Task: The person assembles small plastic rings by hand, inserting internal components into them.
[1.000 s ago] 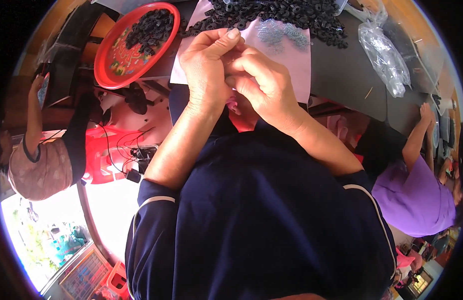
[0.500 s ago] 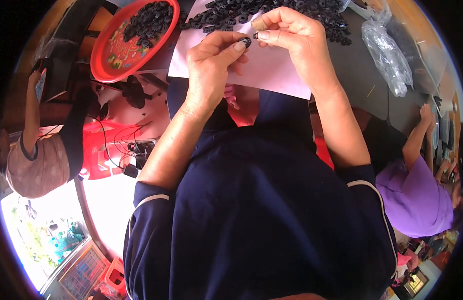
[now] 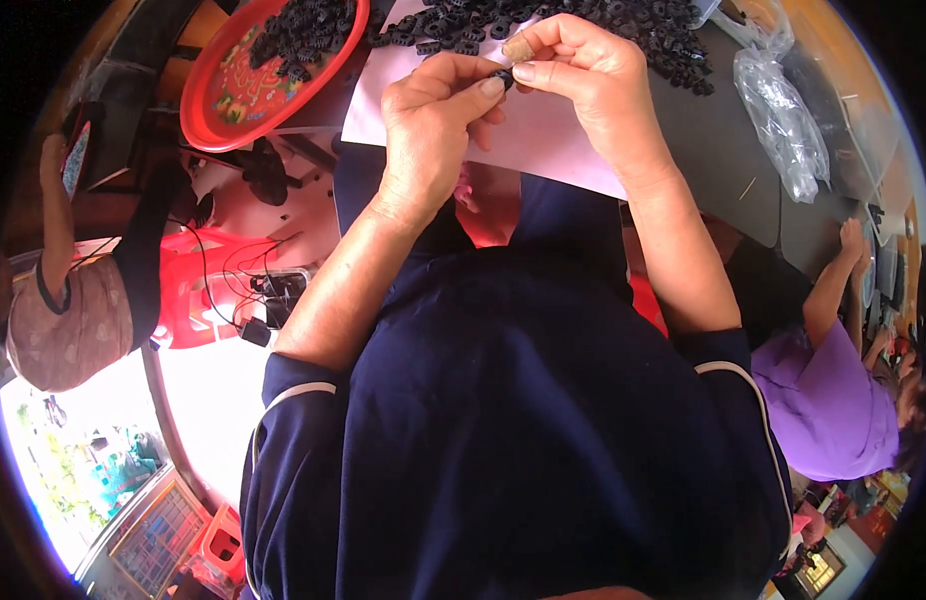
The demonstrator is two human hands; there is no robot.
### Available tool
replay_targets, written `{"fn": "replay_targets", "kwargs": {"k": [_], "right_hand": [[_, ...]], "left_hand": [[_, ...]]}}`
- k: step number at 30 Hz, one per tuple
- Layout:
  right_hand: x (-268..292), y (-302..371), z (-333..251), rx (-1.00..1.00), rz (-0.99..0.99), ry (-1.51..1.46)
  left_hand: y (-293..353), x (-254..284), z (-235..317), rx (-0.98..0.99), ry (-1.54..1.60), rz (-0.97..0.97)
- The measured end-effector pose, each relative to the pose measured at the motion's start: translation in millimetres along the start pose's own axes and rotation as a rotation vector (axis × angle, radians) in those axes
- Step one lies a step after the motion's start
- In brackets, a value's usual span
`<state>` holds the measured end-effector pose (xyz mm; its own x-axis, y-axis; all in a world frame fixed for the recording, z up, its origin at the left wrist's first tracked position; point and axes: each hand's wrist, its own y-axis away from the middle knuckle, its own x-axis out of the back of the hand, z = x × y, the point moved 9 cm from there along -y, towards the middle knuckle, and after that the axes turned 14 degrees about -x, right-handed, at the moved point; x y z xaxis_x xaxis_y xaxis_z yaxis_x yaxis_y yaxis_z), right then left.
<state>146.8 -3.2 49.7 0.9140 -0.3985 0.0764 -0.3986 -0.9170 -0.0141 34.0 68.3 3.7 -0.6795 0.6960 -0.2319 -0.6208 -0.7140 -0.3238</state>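
Over a pale pink sheet, my two hands meet at their fingertips. My left hand is closed in a pinch on a small black plastic part, which its thumb and fingers partly hide. Closed too, my right hand brings thumb and index finger against the right side of that part. Whatever is between those fingertips is too small and covered to name. A tan wrap covers the tip of the right index finger. Beyond the hands spreads a pile of similar black parts.
A red tray with a flowered bottom holds more black parts at the far left. On the dark table at right lies a clear plastic bag. Other people sit at left and right. Cables hang beside my left forearm.
My left hand has moved slightly right, closing the gap, so the black part now touches the right fingertips. The right hand has hardly moved. The view has shifted a little.
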Motion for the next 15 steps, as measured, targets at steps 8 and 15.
{"fn": "replay_targets", "kwargs": {"k": [8, 15], "right_hand": [[-1, 13, -14, 0.244, 0.211, 0.314], [-1, 13, -16, 0.268, 0.250, 0.373]], "left_hand": [[1, 0, 2, -0.028, -0.072, 0.056], [2, -1, 3, -0.023, -0.099, 0.057]]}}
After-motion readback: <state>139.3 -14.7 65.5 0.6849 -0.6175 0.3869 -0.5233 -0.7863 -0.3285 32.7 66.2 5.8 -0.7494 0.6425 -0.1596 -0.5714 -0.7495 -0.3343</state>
